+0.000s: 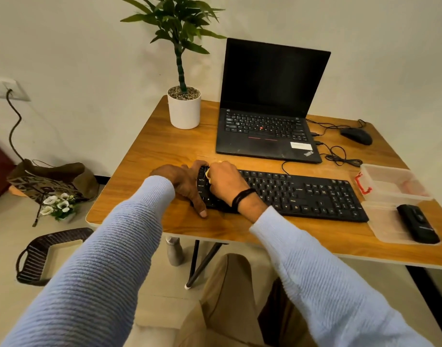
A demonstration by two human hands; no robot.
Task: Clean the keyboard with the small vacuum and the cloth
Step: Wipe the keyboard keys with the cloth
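A black wired keyboard [302, 194] lies across the front of the wooden table [149, 151]. My left hand [187, 184] grips the keyboard's left end, thumb along the front edge. My right hand [226, 182] is curled over the left-hand keys and holds a small yellowish cloth [207, 173], of which only a sliver shows between the two hands. The small black vacuum [417, 222] lies in a clear plastic tray [382, 224] at the table's right edge, untouched.
A black laptop [267, 131] stands open behind the keyboard, with a potted plant [184, 106] to its left and a wired mouse [356, 136] to its right. A second clear container [392, 182] sits behind the tray. A bag, flowers and a basket lie on the floor at left.
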